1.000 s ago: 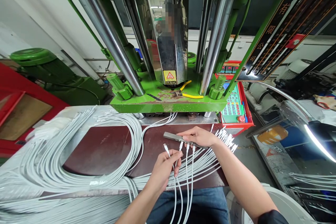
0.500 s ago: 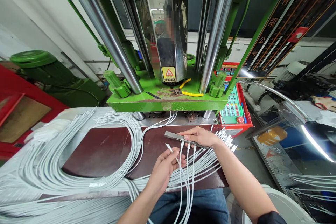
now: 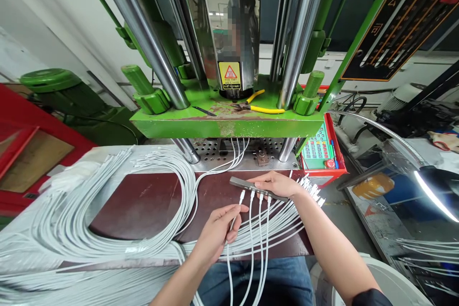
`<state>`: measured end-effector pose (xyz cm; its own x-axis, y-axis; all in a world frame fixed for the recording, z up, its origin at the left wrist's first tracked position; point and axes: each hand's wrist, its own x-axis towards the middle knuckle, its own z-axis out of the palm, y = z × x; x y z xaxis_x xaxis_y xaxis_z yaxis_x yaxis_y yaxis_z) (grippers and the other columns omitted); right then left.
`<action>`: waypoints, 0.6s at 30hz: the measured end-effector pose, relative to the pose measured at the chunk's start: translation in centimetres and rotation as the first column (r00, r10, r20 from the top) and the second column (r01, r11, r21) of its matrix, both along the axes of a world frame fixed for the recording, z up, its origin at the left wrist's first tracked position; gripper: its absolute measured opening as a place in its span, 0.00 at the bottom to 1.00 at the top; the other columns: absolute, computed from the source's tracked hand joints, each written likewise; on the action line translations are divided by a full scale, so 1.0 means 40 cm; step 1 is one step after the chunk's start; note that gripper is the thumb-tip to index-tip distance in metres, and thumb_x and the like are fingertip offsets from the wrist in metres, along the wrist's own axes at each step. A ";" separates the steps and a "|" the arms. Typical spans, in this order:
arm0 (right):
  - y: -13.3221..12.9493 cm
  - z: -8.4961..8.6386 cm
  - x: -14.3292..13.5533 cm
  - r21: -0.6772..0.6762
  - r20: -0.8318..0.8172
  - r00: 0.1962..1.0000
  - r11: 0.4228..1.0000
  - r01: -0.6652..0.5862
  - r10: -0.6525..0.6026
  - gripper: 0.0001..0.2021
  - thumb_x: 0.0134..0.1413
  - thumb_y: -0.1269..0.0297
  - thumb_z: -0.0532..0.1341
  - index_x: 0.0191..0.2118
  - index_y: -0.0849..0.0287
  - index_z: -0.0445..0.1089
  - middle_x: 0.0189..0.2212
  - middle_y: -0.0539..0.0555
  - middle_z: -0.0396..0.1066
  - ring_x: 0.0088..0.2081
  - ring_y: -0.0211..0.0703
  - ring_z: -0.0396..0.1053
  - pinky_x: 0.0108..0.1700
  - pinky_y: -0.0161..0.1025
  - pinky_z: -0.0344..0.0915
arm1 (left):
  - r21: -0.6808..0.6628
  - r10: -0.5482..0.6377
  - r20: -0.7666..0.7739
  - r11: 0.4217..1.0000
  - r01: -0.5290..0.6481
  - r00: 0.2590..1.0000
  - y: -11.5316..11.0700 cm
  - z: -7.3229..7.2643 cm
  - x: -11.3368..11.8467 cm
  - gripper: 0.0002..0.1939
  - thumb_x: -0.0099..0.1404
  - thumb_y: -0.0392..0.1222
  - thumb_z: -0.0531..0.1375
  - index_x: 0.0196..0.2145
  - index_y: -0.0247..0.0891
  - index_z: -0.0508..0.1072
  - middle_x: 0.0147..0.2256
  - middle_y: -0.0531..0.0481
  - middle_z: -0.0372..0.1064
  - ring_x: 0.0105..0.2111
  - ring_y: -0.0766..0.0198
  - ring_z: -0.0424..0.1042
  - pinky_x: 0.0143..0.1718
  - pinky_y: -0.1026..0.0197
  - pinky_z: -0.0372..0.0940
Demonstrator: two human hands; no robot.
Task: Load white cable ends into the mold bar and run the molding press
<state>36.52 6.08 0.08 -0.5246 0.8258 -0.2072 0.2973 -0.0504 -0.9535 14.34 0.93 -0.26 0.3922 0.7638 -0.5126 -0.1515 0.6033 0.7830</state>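
My left hand (image 3: 222,227) pinches a white cable (image 3: 241,198) just below its connector, which points up at the near side of a grey metal bar (image 3: 241,182). A small gap separates that connector from the bar. My right hand (image 3: 278,184) grips the bar from above, thumb and fingers closed round it. Three other white cables (image 3: 261,229) are attached by their plugs along the bar's near edge and hang down toward my lap. Beneath both hands a bundle of white cables (image 3: 283,222) runs across the brown board (image 3: 136,205), its ends to the right.
A green press (image 3: 229,127) with steel columns stands ahead; yellow-handled pliers (image 3: 267,110) and a thin dark blade (image 3: 204,111) lie on its plate. Coiled cables (image 3: 179,191) fill the left. At right are a control panel (image 3: 317,150), a lit lamp (image 3: 435,196) and a white bin (image 3: 387,282).
My left hand has turned its cable's connector upright and brought it nearer the bar. The press's green plate has risen relative to the base, revealing more of the perforated plate and cables beneath.
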 end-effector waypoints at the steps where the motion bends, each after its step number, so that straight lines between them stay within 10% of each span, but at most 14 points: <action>1: 0.000 -0.002 -0.001 -0.004 0.003 1.000 1.000 -0.010 0.010 0.25 0.57 0.46 0.56 0.55 0.54 0.68 0.27 0.51 0.72 0.26 0.36 0.63 0.31 0.33 0.61 | -0.006 -0.010 0.005 1.000 0.010 1.000 -0.001 0.000 0.003 0.18 0.54 0.51 0.64 0.33 0.32 0.73 0.15 0.59 0.56 0.12 0.76 0.46 0.16 0.66 0.40; 18: 0.000 -0.013 -0.014 0.171 0.139 0.990 0.984 -0.047 0.023 0.23 0.59 0.48 0.53 0.55 0.54 0.68 0.33 0.50 0.75 0.34 0.42 0.68 0.38 0.38 0.63 | 0.000 0.056 -0.036 0.998 -0.056 0.998 0.015 0.003 0.025 0.16 0.51 0.49 0.63 0.31 0.33 0.72 0.15 0.59 0.57 0.11 0.75 0.48 0.14 0.67 0.42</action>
<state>35.96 6.10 -0.46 -0.5310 0.8368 -0.1334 0.4230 0.1254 -0.8974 15.32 1.52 -0.12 0.3304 0.7833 -0.5265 -0.1567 0.5956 0.7878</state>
